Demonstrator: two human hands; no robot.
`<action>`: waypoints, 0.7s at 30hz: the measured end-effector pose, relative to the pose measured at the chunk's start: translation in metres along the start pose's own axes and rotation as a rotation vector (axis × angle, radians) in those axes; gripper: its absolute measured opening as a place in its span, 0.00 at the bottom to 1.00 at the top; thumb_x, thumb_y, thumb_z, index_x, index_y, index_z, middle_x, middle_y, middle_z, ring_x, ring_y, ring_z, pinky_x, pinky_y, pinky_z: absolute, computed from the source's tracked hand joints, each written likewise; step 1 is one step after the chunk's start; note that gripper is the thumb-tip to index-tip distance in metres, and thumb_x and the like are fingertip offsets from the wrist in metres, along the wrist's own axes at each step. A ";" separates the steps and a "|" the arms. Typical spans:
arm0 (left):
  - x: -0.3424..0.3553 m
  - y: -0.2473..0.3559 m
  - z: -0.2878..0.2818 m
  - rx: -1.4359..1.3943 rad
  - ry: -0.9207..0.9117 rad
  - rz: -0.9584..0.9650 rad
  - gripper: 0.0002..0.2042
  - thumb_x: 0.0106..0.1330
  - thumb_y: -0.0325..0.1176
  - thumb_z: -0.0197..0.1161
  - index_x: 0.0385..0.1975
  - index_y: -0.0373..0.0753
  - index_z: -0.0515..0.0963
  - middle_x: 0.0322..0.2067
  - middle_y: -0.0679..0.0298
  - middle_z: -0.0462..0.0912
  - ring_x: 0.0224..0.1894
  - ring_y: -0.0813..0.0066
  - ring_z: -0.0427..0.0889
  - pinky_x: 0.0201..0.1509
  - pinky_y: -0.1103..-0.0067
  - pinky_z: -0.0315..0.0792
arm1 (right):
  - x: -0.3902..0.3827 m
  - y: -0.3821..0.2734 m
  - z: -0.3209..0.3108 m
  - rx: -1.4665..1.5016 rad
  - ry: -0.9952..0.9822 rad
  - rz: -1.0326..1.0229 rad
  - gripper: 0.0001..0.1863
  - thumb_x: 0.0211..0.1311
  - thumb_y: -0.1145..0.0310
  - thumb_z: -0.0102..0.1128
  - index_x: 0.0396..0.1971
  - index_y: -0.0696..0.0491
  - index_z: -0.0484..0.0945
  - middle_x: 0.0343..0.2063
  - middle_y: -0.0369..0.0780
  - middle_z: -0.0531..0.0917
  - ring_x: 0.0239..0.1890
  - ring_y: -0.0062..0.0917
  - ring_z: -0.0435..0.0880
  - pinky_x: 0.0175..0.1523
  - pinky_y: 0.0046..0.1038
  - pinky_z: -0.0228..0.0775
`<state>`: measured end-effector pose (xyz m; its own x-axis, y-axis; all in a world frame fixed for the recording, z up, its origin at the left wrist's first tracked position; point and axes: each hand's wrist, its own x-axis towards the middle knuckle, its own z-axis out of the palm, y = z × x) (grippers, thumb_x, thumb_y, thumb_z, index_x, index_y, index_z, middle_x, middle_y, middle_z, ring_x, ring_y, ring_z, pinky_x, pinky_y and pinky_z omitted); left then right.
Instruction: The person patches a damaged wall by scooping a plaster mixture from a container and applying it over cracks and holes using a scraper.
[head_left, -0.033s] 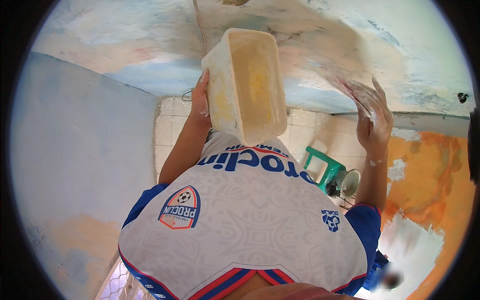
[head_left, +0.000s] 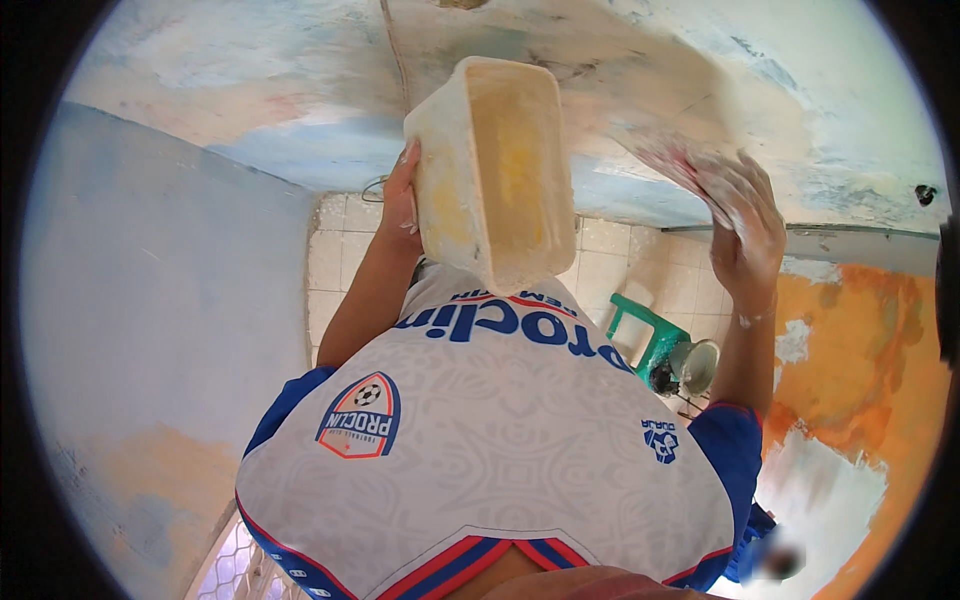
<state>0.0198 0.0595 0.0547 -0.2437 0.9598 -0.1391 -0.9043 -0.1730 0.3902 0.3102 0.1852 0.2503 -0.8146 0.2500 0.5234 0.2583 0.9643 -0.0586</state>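
The tub (head_left: 445,185) could slip or tip, since only 1 hand, the left hand (head_left: 403,195), supports it; white smears on that hand could make its grip slick. Uneven weight inside might turn it too. White stuff on the right hand (head_left: 740,205) could also drip onto the tiled floor (head_left: 605,238).

The tub is deep and rectangular with rounded corners, off-white, with yellowish patches on the outer side and a tan inside marked by yellow. How much it contains, I cannot tell. It is in front of the shirt (head_left: 480,400), its open top facing the camera.

The left hand is closed against the tub's left side, some fingers hidden. The right hand's fingers reach out, blurred, near the patchy wall (head_left: 330,85); whether they touch it or grip something thin, I cannot tell.
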 end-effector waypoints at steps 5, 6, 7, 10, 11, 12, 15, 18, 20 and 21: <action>-0.008 0.014 0.016 0.127 -0.002 -0.015 0.24 0.76 0.42 0.51 0.67 0.39 0.60 0.57 0.57 0.76 0.55 0.67 0.80 0.57 0.71 0.78 | 0.047 -0.006 0.014 -0.226 -0.170 -0.065 0.23 0.50 0.81 0.62 0.48 0.45 0.82 0.42 0.34 0.86 0.48 0.34 0.82 0.41 0.31 0.78; -0.009 0.014 0.016 0.162 0.046 -0.008 0.25 0.75 0.41 0.53 0.68 0.39 0.58 0.58 0.57 0.75 0.56 0.67 0.79 0.58 0.71 0.77 | 0.051 -0.004 0.018 -0.263 -0.217 -0.078 0.23 0.51 0.79 0.62 0.48 0.43 0.82 0.42 0.33 0.86 0.49 0.33 0.82 0.40 0.31 0.79; -0.010 0.014 0.017 0.197 0.094 -0.002 0.26 0.75 0.39 0.54 0.68 0.39 0.57 0.58 0.57 0.74 0.57 0.67 0.78 0.58 0.72 0.77 | 0.052 -0.005 0.020 -0.299 -0.265 -0.091 0.22 0.53 0.78 0.61 0.48 0.42 0.82 0.42 0.32 0.86 0.49 0.33 0.82 0.39 0.30 0.79; -0.013 0.021 0.028 0.366 0.053 0.091 0.27 0.73 0.35 0.56 0.68 0.41 0.53 0.58 0.56 0.72 0.57 0.67 0.77 0.59 0.72 0.76 | 0.055 -0.008 0.015 -0.267 -0.310 -0.203 0.20 0.54 0.80 0.60 0.45 0.44 0.83 0.36 0.34 0.86 0.42 0.31 0.81 0.35 0.29 0.79; -0.013 0.022 0.030 0.394 0.080 0.109 0.26 0.73 0.35 0.56 0.67 0.42 0.53 0.58 0.56 0.72 0.56 0.67 0.77 0.58 0.71 0.76 | 0.052 -0.013 0.014 -0.251 -0.387 -0.210 0.20 0.55 0.79 0.59 0.47 0.43 0.83 0.38 0.34 0.86 0.46 0.31 0.81 0.37 0.29 0.79; -0.013 0.023 0.031 0.422 0.108 0.127 0.26 0.73 0.34 0.56 0.66 0.42 0.54 0.57 0.55 0.72 0.56 0.66 0.77 0.58 0.71 0.76 | 0.046 -0.020 0.012 -0.236 -0.463 -0.217 0.20 0.56 0.77 0.59 0.48 0.41 0.83 0.40 0.33 0.87 0.50 0.32 0.81 0.39 0.29 0.79; -0.013 0.024 0.035 0.474 0.105 0.214 0.26 0.73 0.34 0.56 0.66 0.43 0.54 0.57 0.54 0.72 0.56 0.66 0.77 0.57 0.71 0.76 | 0.024 -0.042 0.016 -0.126 -0.652 -0.229 0.20 0.57 0.75 0.58 0.48 0.40 0.83 0.39 0.34 0.86 0.55 0.32 0.81 0.40 0.31 0.80; -0.017 0.025 0.050 0.530 0.134 0.244 0.26 0.73 0.34 0.56 0.66 0.42 0.54 0.56 0.54 0.72 0.55 0.65 0.77 0.57 0.70 0.77 | 0.018 -0.037 0.018 -0.022 -0.731 -0.119 0.20 0.59 0.76 0.57 0.51 0.42 0.81 0.41 0.35 0.85 0.54 0.34 0.81 0.43 0.31 0.79; -0.019 0.022 0.050 0.509 0.161 0.255 0.25 0.73 0.36 0.56 0.65 0.41 0.55 0.56 0.54 0.72 0.55 0.64 0.78 0.57 0.70 0.77 | 0.026 -0.010 0.014 0.070 -0.641 -0.010 0.21 0.59 0.76 0.56 0.53 0.44 0.80 0.44 0.35 0.84 0.52 0.34 0.81 0.44 0.31 0.79; -0.017 0.021 0.045 0.468 0.157 0.267 0.25 0.73 0.37 0.56 0.65 0.40 0.55 0.57 0.54 0.72 0.54 0.64 0.78 0.57 0.70 0.77 | 0.022 0.009 0.018 0.245 -0.486 0.102 0.18 0.63 0.77 0.56 0.54 0.51 0.77 0.47 0.36 0.83 0.45 0.29 0.83 0.44 0.29 0.78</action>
<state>0.0213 0.0494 0.1064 -0.5248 0.8453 -0.0997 -0.5608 -0.2553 0.7876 0.2849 0.2014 0.2458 -0.9525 0.2992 0.0559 0.2676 0.9106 -0.3149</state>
